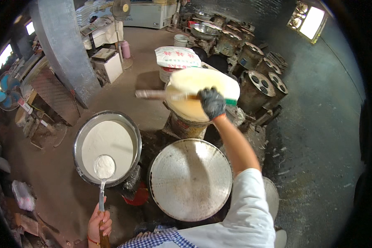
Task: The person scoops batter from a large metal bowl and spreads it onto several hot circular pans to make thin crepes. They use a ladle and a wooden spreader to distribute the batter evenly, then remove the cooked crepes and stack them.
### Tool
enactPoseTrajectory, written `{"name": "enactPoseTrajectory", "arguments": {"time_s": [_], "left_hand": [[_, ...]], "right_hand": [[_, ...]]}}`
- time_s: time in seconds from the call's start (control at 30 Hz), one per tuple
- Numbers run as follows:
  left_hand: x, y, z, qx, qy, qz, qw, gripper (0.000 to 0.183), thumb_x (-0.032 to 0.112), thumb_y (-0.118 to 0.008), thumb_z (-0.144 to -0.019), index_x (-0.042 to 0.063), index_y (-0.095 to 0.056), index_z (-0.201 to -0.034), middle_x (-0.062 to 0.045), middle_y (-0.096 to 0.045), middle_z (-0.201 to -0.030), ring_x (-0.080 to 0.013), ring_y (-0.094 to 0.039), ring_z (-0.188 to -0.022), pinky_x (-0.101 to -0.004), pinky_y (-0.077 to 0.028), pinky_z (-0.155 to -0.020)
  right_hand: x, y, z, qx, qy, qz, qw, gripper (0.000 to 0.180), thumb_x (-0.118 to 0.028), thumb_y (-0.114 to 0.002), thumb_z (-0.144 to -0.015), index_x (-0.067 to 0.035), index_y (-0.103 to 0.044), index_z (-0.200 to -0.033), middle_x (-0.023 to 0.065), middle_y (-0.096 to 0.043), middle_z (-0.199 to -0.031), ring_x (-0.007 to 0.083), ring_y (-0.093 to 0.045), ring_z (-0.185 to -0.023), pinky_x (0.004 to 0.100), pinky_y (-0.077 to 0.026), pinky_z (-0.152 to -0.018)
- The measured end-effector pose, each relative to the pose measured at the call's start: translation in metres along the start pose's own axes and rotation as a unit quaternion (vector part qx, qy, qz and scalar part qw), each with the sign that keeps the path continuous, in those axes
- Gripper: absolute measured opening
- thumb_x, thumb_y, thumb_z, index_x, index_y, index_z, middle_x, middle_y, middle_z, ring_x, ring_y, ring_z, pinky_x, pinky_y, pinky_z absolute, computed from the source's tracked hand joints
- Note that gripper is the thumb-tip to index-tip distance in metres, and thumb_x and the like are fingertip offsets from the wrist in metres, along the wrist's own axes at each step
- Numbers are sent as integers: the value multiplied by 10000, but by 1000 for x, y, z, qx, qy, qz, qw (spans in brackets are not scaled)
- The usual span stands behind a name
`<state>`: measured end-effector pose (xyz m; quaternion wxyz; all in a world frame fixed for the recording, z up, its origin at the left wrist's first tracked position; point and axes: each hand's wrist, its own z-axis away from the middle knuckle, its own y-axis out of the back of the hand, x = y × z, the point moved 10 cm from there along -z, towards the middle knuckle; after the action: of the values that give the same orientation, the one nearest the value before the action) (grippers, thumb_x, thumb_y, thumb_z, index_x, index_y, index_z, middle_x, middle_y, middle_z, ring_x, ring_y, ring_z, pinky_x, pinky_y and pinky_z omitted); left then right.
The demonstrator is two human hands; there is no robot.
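Observation:
My left hand (pixel 99 220), bare, grips the wooden handle of a metal ladle (pixel 104 166), whose bowl holds white batter over a large steel basin (pixel 138 145) of smooth white batter (pixel 108 139). A black glove covers my right hand (pixel 211 102), closed on a long tool, blurred by motion, probably a wooden spatula (pixel 152 94). That tool lies across a stack of pale yellow round sheets (pixel 204 81) on a drum (pixel 186 125). Between basin and my right arm is a round flat metal griddle (pixel 190 179), its surface bare and shiny.
Several round coal stoves (pixel 257 83) line the right wall. A printed white sack (pixel 176 57) rests on a bucket (pixel 166 73) beyond the stack. At the left stand a blue-grey pillar (pixel 65 46) and a fan (pixel 9 90). A red container (pixel 138 195) sits low beside the griddle.

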<state>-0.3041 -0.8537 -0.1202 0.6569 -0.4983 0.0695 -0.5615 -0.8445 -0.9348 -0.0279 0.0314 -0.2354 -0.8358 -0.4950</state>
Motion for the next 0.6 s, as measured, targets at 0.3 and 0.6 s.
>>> {"name": "enactPoseTrajectory", "arguments": {"time_s": [0.3, 0.6], "left_hand": [[-20, 0, -14, 58, 10, -33, 998, 528, 138, -381, -991, 166, -165, -1472, -24, -390, -740, -49, -312, -457, -187, -313, -331], [0, -35, -48, -18, 44, -37, 998, 515, 122, -410, -981, 172, -219, -1457, -17, -384, -725, -58, -318, -439, -203, -333, -325]], "right_hand": [[-36, -151, 60, -185, -62, -109, 975, 284, -179, -502, -827, -146, -584, -1097, 91, -581, -1132, 267, -563, -1039, 395, -505, -812], [-61, -115, 61, -260, -162, -267, 914, 354, -318, -592, -853, -59, -610, -1093, 215, -622, -1031, 357, -633, -904, 436, -511, -793]]}}
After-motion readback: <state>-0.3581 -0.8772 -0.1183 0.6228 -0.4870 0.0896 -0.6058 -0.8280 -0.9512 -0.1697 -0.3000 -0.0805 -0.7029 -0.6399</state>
